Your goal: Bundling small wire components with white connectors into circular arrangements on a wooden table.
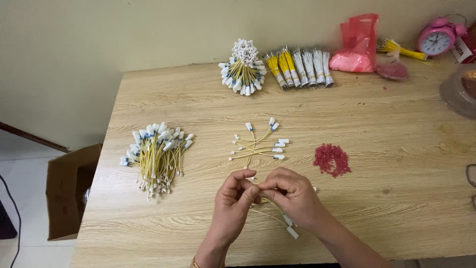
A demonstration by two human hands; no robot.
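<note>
I see my left hand (233,196) and right hand (292,193) pinched together over the tabletop (386,198), both closed on one yellow wire (270,214). Its long axis trails from the fingertips toward lower right, under the right hand, ending in a white plug (292,232).

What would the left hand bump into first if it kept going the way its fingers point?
The left hand points up and slightly right, away from the person. It would probably first meet the small loose cluster of yellow wires, though its height above the table is unclear.
</note>
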